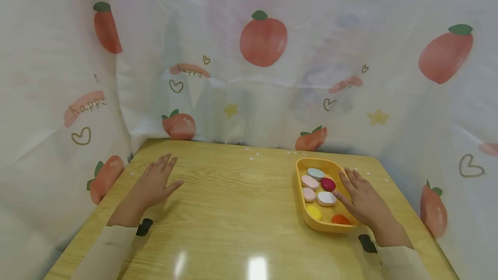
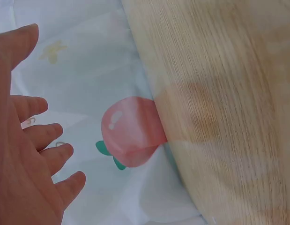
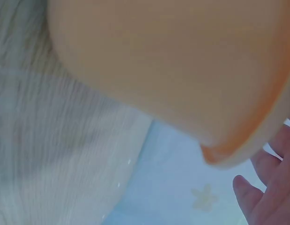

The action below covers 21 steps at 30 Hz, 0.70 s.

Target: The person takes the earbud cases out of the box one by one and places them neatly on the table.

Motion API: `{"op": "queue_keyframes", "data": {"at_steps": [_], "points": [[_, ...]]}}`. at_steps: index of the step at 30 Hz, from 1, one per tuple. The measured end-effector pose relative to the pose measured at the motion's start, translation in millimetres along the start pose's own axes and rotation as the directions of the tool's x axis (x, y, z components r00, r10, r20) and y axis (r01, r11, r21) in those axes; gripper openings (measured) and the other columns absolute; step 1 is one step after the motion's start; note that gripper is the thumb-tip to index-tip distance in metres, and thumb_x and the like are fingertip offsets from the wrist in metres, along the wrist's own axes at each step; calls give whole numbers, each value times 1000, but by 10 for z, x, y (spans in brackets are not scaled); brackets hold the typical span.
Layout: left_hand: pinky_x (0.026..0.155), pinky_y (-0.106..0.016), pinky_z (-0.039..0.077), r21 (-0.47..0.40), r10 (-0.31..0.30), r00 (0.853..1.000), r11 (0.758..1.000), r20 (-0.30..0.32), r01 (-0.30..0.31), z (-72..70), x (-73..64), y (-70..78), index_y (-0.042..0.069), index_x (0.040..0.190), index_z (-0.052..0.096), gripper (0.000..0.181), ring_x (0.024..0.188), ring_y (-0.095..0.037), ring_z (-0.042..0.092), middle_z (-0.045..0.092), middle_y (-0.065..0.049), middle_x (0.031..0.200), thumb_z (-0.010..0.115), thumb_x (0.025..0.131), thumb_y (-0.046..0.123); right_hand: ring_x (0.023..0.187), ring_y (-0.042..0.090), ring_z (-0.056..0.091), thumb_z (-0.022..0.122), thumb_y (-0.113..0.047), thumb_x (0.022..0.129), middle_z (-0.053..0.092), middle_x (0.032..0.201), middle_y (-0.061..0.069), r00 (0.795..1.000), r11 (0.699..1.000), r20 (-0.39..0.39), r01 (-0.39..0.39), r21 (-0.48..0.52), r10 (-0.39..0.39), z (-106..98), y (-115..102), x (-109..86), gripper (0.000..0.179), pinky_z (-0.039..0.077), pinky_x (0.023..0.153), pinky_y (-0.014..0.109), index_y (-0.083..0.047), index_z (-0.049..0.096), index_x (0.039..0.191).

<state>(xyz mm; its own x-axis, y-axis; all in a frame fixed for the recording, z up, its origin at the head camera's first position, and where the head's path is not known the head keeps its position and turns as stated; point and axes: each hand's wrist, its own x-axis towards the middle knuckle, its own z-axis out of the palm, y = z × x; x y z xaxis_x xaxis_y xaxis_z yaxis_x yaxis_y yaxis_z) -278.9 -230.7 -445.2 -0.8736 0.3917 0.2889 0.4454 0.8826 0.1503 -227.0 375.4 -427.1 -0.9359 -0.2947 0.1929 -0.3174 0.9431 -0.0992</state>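
A yellow-orange tray stands on the right half of the table. In it lie several smooth oval pieces: a pale blue one, pink ones, a crimson one, a white one, a yellow one and a red-orange one. My right hand, fingers extended, hovers over the tray's right rim and holds nothing. Seen from the right wrist, the tray's outer wall fills the upper part, with fingertips beside its rim. Over the table's left side my left hand is spread with nothing in it.
The wooden table is bounded at the back and sides by a white curtain printed with fruit and hearts. Small white flecks dot the table's back edge. Dark straps show at both wrists.
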Motion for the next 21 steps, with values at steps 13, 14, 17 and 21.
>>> {"op": "queue_keyframes", "data": {"at_steps": [13, 14, 17, 21], "points": [[110, -63, 19, -35, -6, 1000, 999, 30, 7, -20, -89, 76, -3, 149, 30, 77, 140, -45, 21, 25, -28, 153, 52, 98, 50, 142, 45, 13, 46, -49, 101, 19, 155, 27, 999, 998, 44, -23, 51, 21, 1, 58, -116, 80, 13, 112, 61, 10, 21, 149], [109, -63, 20, -36, -4, 1000, 999, 26, 5, -20, -92, 82, -3, 149, 31, 76, 139, -45, 22, 25, -28, 153, 52, 98, 49, 141, 46, 14, 46, -49, 100, 19, 155, 28, 999, 998, 46, -26, 58, 23, 14, 67, -135, 80, 16, 110, 62, 10, 22, 149], [109, -63, 20, -35, 0, 999, 999, 32, 1, -16, -95, 96, -3, 149, 30, 76, 140, -45, 21, 25, -28, 153, 52, 99, 49, 140, 48, 17, 49, -49, 99, 20, 154, 29, 997, 996, 62, -48, 82, 43, 68, 92, -196, 82, 19, 108, 65, 11, 23, 148], [110, -62, 20, -35, 3, 999, 999, 36, -2, 4, -83, 112, -2, 150, 30, 77, 140, -45, 21, 25, -27, 153, 49, 99, 52, 138, 50, 19, 50, -49, 99, 18, 153, 32, 993, 991, 85, -85, 100, 76, 136, 106, -263, 84, 20, 107, 65, 13, 20, 147]]}}
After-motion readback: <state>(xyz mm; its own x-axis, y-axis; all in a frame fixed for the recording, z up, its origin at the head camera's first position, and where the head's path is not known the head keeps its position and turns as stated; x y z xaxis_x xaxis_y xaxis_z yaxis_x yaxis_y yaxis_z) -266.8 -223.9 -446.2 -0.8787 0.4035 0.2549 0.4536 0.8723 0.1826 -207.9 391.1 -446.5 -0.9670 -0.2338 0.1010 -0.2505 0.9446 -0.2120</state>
